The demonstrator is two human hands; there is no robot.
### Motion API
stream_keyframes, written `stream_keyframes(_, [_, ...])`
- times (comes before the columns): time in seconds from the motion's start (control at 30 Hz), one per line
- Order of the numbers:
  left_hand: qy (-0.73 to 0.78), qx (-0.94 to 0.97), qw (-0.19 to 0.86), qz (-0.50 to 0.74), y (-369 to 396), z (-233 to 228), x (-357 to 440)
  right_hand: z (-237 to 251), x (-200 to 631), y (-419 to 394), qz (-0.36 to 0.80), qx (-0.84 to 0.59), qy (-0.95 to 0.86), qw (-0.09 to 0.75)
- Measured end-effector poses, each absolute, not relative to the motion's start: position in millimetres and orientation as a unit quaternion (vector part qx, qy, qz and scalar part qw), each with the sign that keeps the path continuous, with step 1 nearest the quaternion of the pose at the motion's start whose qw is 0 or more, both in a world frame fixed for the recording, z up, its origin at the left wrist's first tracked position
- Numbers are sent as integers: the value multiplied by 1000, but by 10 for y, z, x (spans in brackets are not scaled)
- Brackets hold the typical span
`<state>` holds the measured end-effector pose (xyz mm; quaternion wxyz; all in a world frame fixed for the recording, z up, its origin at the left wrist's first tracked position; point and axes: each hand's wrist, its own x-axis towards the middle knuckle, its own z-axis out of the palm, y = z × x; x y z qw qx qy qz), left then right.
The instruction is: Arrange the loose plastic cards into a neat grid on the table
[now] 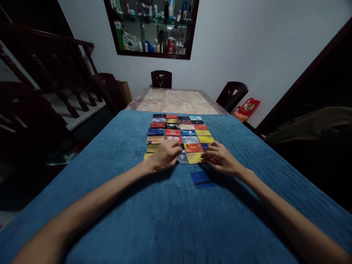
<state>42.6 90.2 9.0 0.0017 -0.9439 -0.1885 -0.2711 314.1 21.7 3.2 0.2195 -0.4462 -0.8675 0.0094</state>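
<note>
hands 2 (165, 156) | chairs 3 (161, 79) | loose blue card 1 (201, 179)

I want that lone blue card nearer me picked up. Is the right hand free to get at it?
Probably yes. The blue card lies alone on the blue cloth, just near side of the right hand, which rests at the card grid; nothing covers it.

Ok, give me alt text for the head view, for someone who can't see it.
Both hands rest on the near edge of a grid of cards laid on a blue cloth: the left hand covers the lower left cards, the right hand the lower right. A lone blue card lies nearer, apart from the grid.
</note>
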Motion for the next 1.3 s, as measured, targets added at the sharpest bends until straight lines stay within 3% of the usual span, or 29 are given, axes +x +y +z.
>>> stream_keyframes(0.3, [-151, -958, -45, -238, 318, -111, 668, 24, 3252, -81, 78, -444, -868, 207])
stream_keyframes(0.73, [-175, -957, -68, -221, 178, -231, 666, 72, 3161, -235, 104, -463, -873, 117])
stream_keyframes(1.3, [-180, -954, -98, -217, 191, -229, 655, 31, 3126, -245, 105, -439, -879, 154])
